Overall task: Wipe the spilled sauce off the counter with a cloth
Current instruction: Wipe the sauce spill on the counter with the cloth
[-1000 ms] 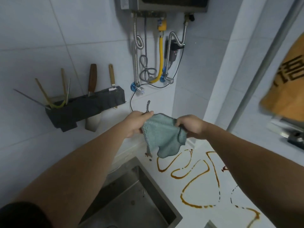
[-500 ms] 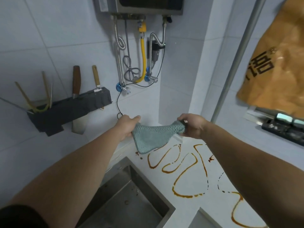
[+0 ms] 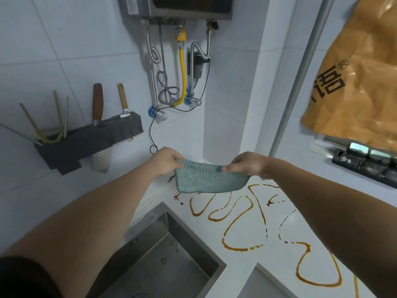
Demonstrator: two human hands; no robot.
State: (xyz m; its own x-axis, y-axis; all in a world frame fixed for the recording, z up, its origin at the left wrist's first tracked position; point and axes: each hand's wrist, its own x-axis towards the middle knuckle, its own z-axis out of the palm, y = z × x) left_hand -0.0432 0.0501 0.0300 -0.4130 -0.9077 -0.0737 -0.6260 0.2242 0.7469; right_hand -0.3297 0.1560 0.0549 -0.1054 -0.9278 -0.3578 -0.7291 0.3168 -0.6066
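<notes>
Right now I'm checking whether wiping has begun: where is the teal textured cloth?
In the head view the teal textured cloth hangs mid-frame, stretched between the left hand and right hand, above the brown sauce trails on the white counter.

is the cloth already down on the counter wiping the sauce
No, both the left hand and right hand hold the cloth stretched in the air above the sauce trails.
</notes>
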